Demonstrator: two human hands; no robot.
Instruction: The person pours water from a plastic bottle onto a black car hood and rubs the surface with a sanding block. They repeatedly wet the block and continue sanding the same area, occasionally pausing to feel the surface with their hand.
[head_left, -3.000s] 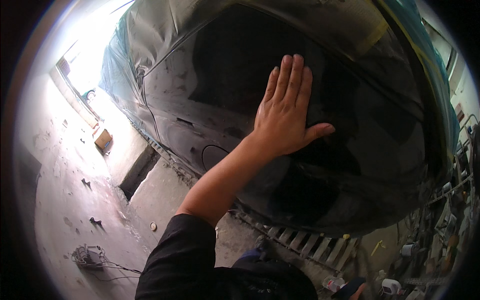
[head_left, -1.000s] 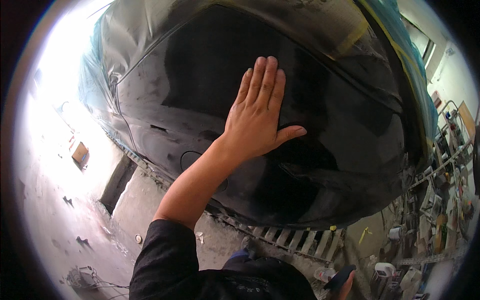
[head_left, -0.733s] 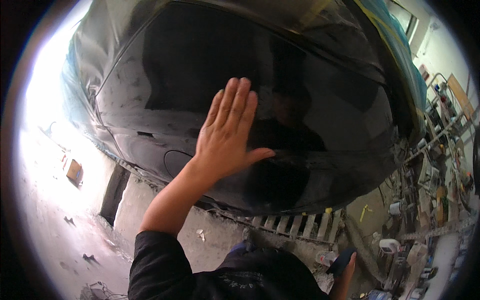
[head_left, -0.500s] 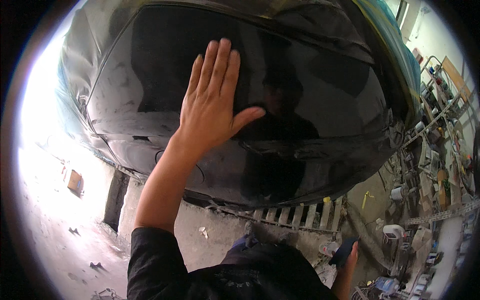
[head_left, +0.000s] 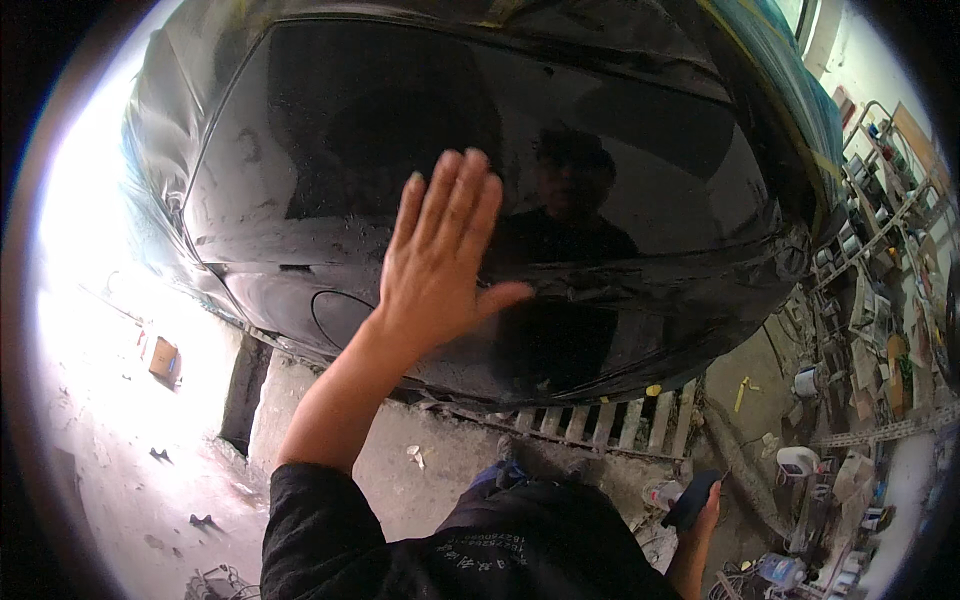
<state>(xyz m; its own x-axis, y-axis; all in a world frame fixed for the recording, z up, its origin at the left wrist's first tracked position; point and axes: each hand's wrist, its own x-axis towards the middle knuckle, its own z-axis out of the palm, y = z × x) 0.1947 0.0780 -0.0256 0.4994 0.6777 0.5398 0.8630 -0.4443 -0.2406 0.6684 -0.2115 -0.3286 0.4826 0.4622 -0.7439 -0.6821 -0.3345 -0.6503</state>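
Observation:
My left hand [head_left: 440, 255] lies flat, fingers stretched and thumb out, on or just over the glossy black panel [head_left: 640, 150] of a vehicle; contact is unclear. The panel reflects a person's head and torso, and it has a round flap [head_left: 330, 312] at the lower left, with smudges along its body line. Creased plastic sheeting [head_left: 805, 95] with yellow tape wraps the vehicle's upper part and sides. Down at the lower right, my right hand [head_left: 708, 510] grips a flat dark pad [head_left: 688, 500], held away from the panel beside my body.
A slatted grate [head_left: 630, 428] runs below the vehicle over stained concrete [head_left: 390, 445]. At right stand cluttered metal racks [head_left: 880, 210] with cans [head_left: 808, 380], a white jug [head_left: 795, 460] and a plastic bottle [head_left: 778, 568]. A cardboard box [head_left: 163, 357] lies left, near a floor channel [head_left: 243, 395] and bright light.
My left hand has shifted leftward over the panel, rose higher, then slid back down. The view has turned, bringing the reflection into sight. The right hand stays low with the pad.

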